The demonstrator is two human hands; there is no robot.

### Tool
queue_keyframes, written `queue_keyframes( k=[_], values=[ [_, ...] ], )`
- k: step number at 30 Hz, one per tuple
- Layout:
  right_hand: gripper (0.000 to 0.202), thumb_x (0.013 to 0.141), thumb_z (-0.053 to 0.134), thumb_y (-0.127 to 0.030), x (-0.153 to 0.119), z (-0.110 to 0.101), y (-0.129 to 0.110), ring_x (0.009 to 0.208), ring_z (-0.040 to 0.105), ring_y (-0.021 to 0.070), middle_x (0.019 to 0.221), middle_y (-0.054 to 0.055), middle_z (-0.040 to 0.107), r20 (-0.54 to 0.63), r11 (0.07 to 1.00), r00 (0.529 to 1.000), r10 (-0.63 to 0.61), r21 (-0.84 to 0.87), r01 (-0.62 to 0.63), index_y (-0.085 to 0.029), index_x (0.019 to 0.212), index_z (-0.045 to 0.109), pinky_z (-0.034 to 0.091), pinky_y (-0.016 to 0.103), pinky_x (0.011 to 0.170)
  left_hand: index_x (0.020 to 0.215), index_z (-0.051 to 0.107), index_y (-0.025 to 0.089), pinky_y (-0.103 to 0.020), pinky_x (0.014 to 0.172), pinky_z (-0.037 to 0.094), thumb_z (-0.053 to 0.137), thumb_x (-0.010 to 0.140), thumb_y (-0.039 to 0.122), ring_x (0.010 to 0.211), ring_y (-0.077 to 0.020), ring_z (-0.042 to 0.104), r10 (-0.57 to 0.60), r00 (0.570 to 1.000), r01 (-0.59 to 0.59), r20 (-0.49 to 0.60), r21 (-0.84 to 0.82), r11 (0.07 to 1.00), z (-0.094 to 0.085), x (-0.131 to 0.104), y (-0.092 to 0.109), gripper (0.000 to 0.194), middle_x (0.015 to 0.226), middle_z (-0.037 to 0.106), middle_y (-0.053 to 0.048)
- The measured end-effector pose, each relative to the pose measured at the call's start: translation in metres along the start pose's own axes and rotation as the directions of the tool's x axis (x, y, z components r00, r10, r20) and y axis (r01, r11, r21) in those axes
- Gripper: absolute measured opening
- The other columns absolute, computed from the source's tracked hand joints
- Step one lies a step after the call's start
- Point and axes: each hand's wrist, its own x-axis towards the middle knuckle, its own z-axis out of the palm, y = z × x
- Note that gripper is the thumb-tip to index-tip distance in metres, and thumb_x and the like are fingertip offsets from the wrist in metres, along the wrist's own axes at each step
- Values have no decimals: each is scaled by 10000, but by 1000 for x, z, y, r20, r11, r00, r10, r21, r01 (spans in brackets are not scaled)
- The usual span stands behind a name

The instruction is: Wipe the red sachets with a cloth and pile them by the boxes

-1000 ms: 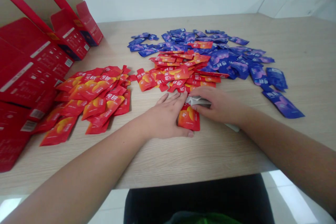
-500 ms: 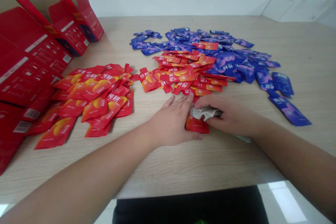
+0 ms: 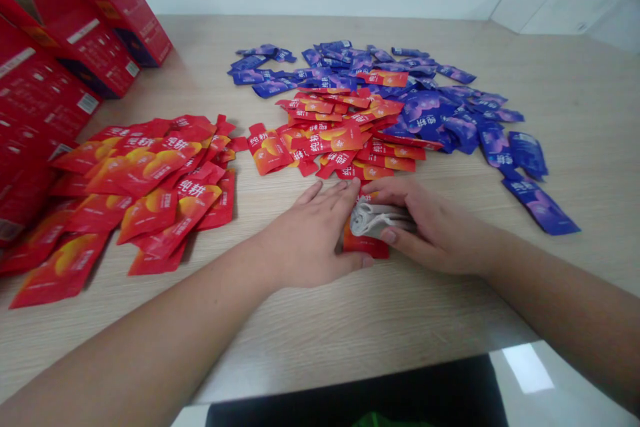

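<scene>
A red and orange sachet (image 3: 367,245) lies flat on the table between my hands, partly covered by them. My left hand (image 3: 317,230) rests on its left side, fingers stretched out and thumb spread along the near edge. In my right hand (image 3: 433,223) is a folded grey-white cloth (image 3: 376,219), pinched between thumb and fingers and pressed on the sachet. Just beyond my fingertips is a heap of red sachets (image 3: 330,139), and behind it a spread of blue-purple sachets (image 3: 425,110).
Another pile of red sachets (image 3: 165,160) lies to the left. Several red cardboard boxes (image 3: 95,47) with raised flaps stand at the far left. A lone blue sachet (image 3: 540,205) lies on the right of the wooden table (image 3: 310,340), whose front edge is close to me.
The cloth in my right hand has shifted over the sachet and shows more of its rolled end. My left hand stays on the sachet. The camera view has tilted slightly.
</scene>
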Motion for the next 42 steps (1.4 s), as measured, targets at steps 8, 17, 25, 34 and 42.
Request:
queue_keyframes(
  k=[8, 17, 25, 34, 42],
  values=[
    [103, 1062, 640, -259, 9, 2, -1, 1208, 720, 275, 1300, 107, 763, 122, 986, 985, -122, -103, 135, -237, 1156, 676, 571, 425, 1032, 1749, 196, 45, -527, 1405, 113, 621, 998, 741, 1700, -329, 288, -8, 1000, 8, -22, 7, 1000, 2, 0, 0, 1109, 1796, 313, -252],
    [140, 960, 660, -169, 15, 4, 13, 1060, 715, 305, 1100, 87, 750, 17, 966, 998, 53, -253, -47, -228, 1086, 655, 558, 433, 937, 1764, 147, 64, -556, 1395, 149, 639, 985, 739, 1707, -385, 242, -29, 1000, 29, -2, 4, 1000, 0, 0, 0, 1142, 1814, 261, -250],
    [279, 892, 694, -151, 10, 2, 9, 1120, 726, 341, 1192, 96, 780, -93, 973, 994, 61, -216, -80, -258, 1150, 686, 579, 475, 974, 1757, 152, 58, -549, 1403, 124, 707, 963, 712, 1703, -351, 271, -4, 1000, 4, -7, 2, 1000, 2, 0, -2, 1169, 1808, 267, -259],
    [199, 973, 718, -132, 12, -3, -7, 1128, 739, 237, 1195, 51, 812, 277, 986, 947, -165, 48, 157, -256, 1108, 793, 564, 399, 1029, 1733, 246, 109, -553, 1397, 167, 820, 886, 660, 1665, -343, 372, -49, 999, 49, -8, -53, 997, -4, 2, 4, 1162, 1790, 343, -236],
    [254, 905, 722, -138, 29, 0, 21, 1116, 759, 293, 1193, 79, 823, 113, 975, 991, -72, -199, 94, -245, 1120, 806, 580, 454, 1020, 1720, 269, 82, -532, 1392, 223, 824, 884, 676, 1665, -344, 371, -72, 997, 72, 11, -52, 996, -10, 1, 7, 1166, 1781, 355, -250]
  ],
)
